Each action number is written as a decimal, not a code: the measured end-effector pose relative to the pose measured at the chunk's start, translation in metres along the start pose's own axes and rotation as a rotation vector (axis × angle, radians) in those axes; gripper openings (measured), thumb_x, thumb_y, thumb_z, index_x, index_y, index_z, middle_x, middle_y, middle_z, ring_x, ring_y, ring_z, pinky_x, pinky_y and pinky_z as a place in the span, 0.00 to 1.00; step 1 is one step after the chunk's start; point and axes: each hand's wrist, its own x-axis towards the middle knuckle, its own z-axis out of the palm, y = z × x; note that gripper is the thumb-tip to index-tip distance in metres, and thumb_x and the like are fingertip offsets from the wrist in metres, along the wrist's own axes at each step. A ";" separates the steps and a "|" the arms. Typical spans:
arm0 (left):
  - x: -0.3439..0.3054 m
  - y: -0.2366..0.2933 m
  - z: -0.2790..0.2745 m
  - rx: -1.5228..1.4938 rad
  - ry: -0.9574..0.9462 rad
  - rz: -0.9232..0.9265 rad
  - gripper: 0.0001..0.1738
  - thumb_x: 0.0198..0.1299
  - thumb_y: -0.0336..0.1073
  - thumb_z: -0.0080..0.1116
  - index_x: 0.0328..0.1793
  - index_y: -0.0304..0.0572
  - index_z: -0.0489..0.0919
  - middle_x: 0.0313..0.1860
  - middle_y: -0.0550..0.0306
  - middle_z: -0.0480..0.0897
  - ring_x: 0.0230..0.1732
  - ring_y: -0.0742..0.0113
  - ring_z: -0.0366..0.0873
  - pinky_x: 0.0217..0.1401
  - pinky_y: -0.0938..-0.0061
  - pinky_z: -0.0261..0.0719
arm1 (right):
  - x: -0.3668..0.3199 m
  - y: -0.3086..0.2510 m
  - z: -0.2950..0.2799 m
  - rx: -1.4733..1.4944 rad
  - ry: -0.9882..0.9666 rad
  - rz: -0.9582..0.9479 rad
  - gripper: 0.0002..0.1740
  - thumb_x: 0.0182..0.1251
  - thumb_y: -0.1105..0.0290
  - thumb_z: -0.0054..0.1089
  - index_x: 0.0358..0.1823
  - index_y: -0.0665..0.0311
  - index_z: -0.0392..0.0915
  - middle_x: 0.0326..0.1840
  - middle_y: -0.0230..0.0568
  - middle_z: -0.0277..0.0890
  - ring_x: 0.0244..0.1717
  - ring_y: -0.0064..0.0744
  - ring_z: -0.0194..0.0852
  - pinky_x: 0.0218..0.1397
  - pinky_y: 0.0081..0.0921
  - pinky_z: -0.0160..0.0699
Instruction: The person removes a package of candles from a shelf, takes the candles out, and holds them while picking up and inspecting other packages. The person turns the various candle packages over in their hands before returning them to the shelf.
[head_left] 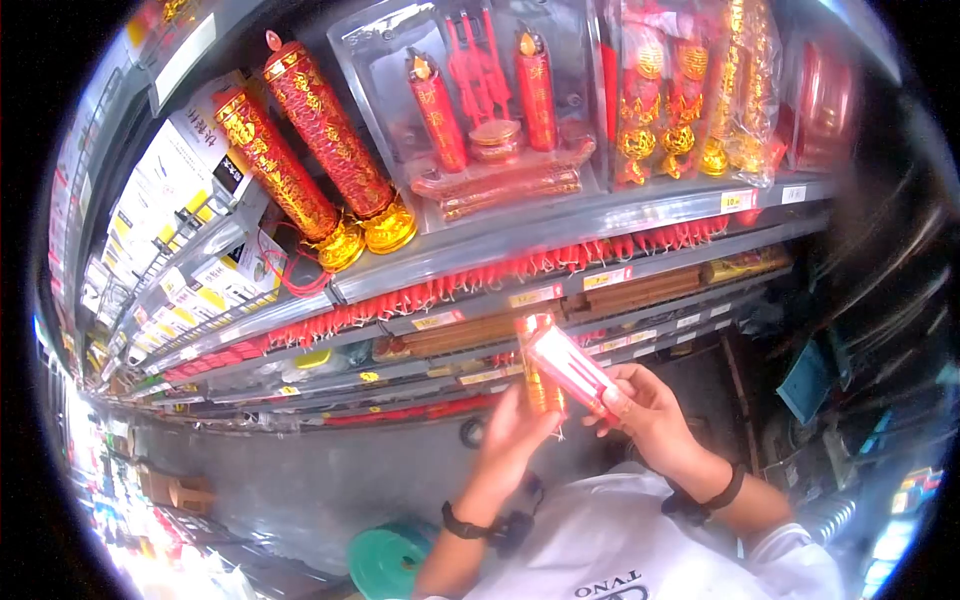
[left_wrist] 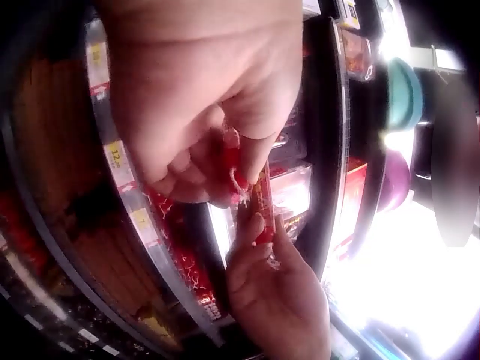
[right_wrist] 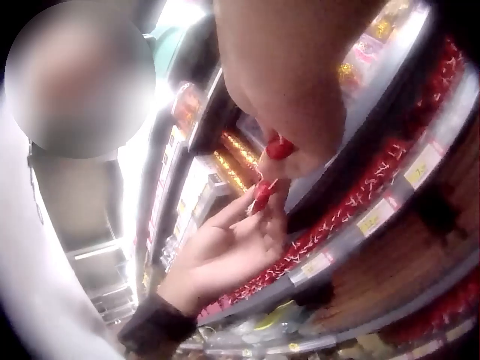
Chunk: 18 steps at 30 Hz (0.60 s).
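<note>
My left hand (head_left: 512,428) grips a red candle with gold decoration (head_left: 541,385), held upright. Its white wick hangs at the lower end, just below the fingers in the left wrist view. Beside it, my right hand (head_left: 652,418) pinches a second red candle (head_left: 575,362) by its lower end, with the thumb along it. This one tilts up to the left, glossy with a bright reflection, and its top overlaps the first candle. In the right wrist view the red wick ends of the right-hand candle (right_wrist: 279,147) and the left-hand candle (right_wrist: 262,197) stand close together.
On the shelf ahead stand two large red-and-gold candles (head_left: 325,140), a clear blister pack (head_left: 400,60) with smaller candles, and bagged candles (head_left: 655,100). Red candles with white wicks (head_left: 420,295) line the tier below. A green basin (head_left: 388,560) is on the floor.
</note>
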 end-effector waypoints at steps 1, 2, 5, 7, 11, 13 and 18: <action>0.000 0.000 -0.001 0.001 0.003 0.000 0.35 0.69 0.26 0.61 0.80 0.36 0.61 0.67 0.57 0.76 0.63 0.68 0.76 0.68 0.69 0.76 | 0.001 0.004 0.002 -0.093 0.045 -0.104 0.17 0.77 0.68 0.60 0.61 0.66 0.70 0.50 0.39 0.82 0.46 0.29 0.84 0.46 0.25 0.82; 0.000 -0.001 -0.003 -0.002 -0.002 -0.001 0.35 0.69 0.25 0.61 0.80 0.37 0.61 0.67 0.57 0.75 0.63 0.68 0.76 0.68 0.69 0.76 | 0.002 0.008 0.005 -0.187 0.089 -0.208 0.18 0.76 0.69 0.61 0.61 0.67 0.70 0.50 0.40 0.82 0.46 0.28 0.83 0.48 0.26 0.83; 0.000 -0.003 -0.007 -0.017 -0.011 0.001 0.36 0.69 0.25 0.61 0.81 0.37 0.60 0.68 0.57 0.75 0.64 0.68 0.76 0.68 0.69 0.75 | 0.002 0.014 0.008 -0.679 0.182 -0.580 0.17 0.73 0.73 0.65 0.59 0.67 0.71 0.52 0.46 0.81 0.46 0.32 0.83 0.50 0.28 0.83; 0.000 -0.004 -0.007 -0.033 -0.011 0.011 0.37 0.69 0.25 0.61 0.82 0.38 0.59 0.68 0.56 0.75 0.64 0.67 0.76 0.69 0.68 0.75 | 0.005 0.019 0.007 -0.974 0.191 -0.855 0.17 0.67 0.76 0.67 0.55 0.66 0.74 0.58 0.57 0.77 0.51 0.47 0.81 0.54 0.33 0.83; -0.001 -0.009 -0.010 -0.127 -0.022 -0.017 0.37 0.70 0.26 0.59 0.83 0.39 0.58 0.71 0.56 0.73 0.67 0.66 0.74 0.70 0.67 0.73 | 0.002 0.029 0.003 -1.311 0.061 -0.985 0.23 0.57 0.81 0.65 0.56 0.63 0.78 0.67 0.59 0.70 0.62 0.58 0.74 0.63 0.43 0.78; -0.002 -0.010 -0.011 -0.172 -0.025 -0.033 0.37 0.71 0.26 0.59 0.83 0.40 0.58 0.72 0.56 0.72 0.69 0.66 0.72 0.71 0.67 0.72 | -0.001 0.024 0.011 -1.364 0.046 -0.965 0.25 0.56 0.81 0.64 0.58 0.62 0.78 0.67 0.60 0.70 0.62 0.58 0.74 0.64 0.43 0.78; -0.004 -0.016 -0.019 -0.225 -0.074 -0.020 0.34 0.74 0.34 0.57 0.83 0.43 0.58 0.73 0.58 0.71 0.70 0.67 0.71 0.69 0.67 0.72 | -0.003 0.026 0.014 -1.326 0.019 -0.945 0.28 0.54 0.82 0.64 0.59 0.61 0.79 0.68 0.60 0.69 0.62 0.58 0.74 0.64 0.44 0.78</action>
